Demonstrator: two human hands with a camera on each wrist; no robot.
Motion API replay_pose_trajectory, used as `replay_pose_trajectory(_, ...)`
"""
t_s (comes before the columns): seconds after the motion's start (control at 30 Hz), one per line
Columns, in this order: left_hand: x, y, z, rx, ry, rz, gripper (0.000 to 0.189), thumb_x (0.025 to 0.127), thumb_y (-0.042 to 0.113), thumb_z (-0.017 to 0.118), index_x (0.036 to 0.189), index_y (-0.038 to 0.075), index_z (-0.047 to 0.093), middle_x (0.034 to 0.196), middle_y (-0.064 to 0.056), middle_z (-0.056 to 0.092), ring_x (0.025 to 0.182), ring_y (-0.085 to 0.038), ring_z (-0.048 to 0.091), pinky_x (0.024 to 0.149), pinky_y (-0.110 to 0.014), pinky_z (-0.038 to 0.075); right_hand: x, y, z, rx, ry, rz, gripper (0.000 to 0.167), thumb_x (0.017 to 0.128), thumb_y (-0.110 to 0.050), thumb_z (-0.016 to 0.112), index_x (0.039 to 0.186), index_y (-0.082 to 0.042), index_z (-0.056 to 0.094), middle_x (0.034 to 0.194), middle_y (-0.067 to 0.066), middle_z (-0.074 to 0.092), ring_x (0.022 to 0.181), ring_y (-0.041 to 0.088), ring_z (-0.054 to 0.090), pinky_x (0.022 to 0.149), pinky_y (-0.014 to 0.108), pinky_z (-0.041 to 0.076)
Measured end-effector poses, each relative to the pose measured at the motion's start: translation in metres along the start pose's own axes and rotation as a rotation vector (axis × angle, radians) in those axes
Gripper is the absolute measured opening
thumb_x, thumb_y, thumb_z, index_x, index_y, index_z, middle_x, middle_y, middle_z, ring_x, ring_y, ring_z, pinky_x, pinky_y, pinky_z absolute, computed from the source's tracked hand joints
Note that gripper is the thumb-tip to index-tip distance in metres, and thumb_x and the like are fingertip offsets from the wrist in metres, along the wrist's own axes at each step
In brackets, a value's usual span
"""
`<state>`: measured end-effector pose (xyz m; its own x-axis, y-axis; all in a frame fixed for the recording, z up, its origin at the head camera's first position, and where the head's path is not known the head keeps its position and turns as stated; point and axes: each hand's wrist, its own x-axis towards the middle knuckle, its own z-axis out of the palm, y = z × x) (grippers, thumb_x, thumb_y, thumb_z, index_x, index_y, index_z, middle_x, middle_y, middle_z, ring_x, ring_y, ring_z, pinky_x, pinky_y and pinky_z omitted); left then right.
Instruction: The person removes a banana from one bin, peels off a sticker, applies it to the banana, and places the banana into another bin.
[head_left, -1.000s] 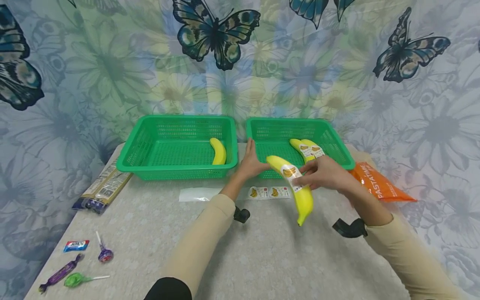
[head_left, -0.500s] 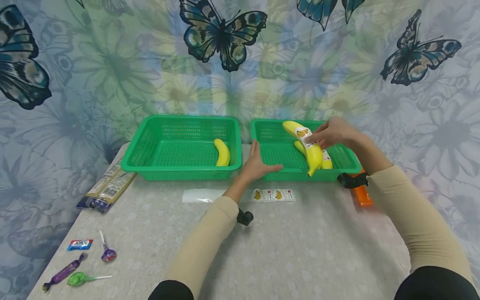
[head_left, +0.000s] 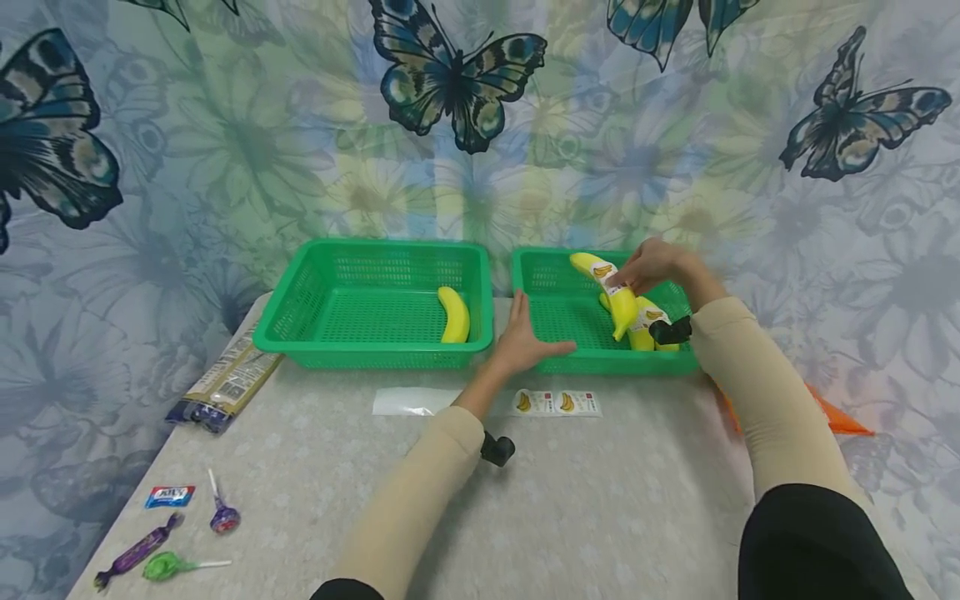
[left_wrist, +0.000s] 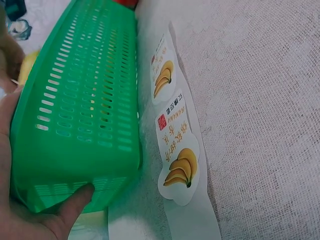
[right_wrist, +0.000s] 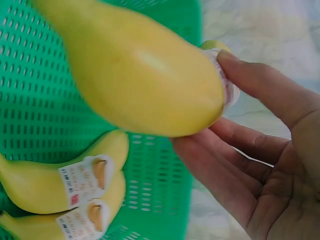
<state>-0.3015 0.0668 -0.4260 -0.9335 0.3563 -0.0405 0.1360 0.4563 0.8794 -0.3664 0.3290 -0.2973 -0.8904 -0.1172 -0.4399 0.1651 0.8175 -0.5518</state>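
My right hand (head_left: 651, 265) pinches a yellow banana (right_wrist: 145, 65) between thumb and fingers, above the right green basket (head_left: 555, 321). The banana bears a white label (head_left: 602, 271) with a banana picture. Below it, two more labelled bananas (right_wrist: 92, 182) lie side by side in that basket, as the right wrist view shows. At the basket's near left corner, my left hand (head_left: 521, 343) holds the edge, with one digit over the rim and another against the end wall in the left wrist view. Two banana stickers (head_left: 555, 403) are on a strip in front of the basket.
A single banana (head_left: 453, 315) lies in the left green basket (head_left: 372, 358). Beyond its left side sits a gold-and-blue packet (head_left: 232, 379). Wrapped sweets and lollipops (head_left: 225, 518) lie front left. An orange bag (head_left: 836, 410) is partly hidden behind my right sleeve.
My right hand has carried the labelled banana from over the table, up and away from me, to above the right basket. The left hand stays at the basket's corner.
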Motion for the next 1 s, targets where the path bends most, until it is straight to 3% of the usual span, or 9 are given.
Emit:
replay_pose_trajectory(0.3, 0.0, -0.002, 0.001, 0.01, 0.004, 0.023, 0.124, 0.075, 0.057, 0.076, 0.157, 0.018, -0.009, 0.164, 0.007, -0.018, 0.151, -0.033, 0.015, 0.114, -0.056, 0.034, 0.029, 0.02, 0.016, -0.046, -0.017, 0.045, 0.049, 0.087, -0.032, 0.074, 0.113, 0.008, 0.064, 0.096, 0.013, 0.072, 0.08, 0.019, 0.071, 0.087, 0.042, 0.058)
replay_pose_trajectory(0.6, -0.001, -0.006, 0.002, 0.023, 0.02, 0.039, 0.125, 0.075, 0.057, 0.076, 0.157, 0.016, -0.007, 0.165, 0.006, -0.017, 0.152, -0.032, 0.014, 0.115, -0.055, 0.033, 0.043, 0.035, 0.03, -0.122, -0.071, 0.108, 0.052, 0.089, -0.031, 0.072, 0.118, 0.011, 0.06, 0.112, 0.025, 0.067, 0.082, 0.021, 0.072, 0.086, 0.04, 0.059)
replay_pose_trajectory(0.77, -0.001, -0.005, 0.002, 0.018, 0.021, 0.044, 0.124, 0.075, 0.056, 0.077, 0.157, 0.016, -0.007, 0.164, 0.007, -0.017, 0.152, -0.031, 0.013, 0.115, -0.054, 0.033, 0.05, 0.04, 0.034, -0.145, -0.077, 0.116, 0.054, 0.089, -0.028, 0.072, 0.12, 0.013, 0.059, 0.112, 0.026, 0.068, 0.08, 0.021, 0.072, 0.082, 0.04, 0.06)
replay_pose_trajectory(1.0, -0.003, -0.003, 0.0, 0.029, 0.016, 0.028, 0.125, 0.074, 0.059, 0.076, 0.157, 0.018, -0.008, 0.164, 0.007, -0.017, 0.151, -0.032, 0.018, 0.115, -0.054, 0.034, 0.055, 0.044, 0.034, -0.208, -0.112, 0.149, 0.042, 0.088, -0.03, 0.072, 0.109, 0.006, 0.068, 0.105, 0.021, 0.072, 0.082, 0.022, 0.073, 0.08, 0.04, 0.06)
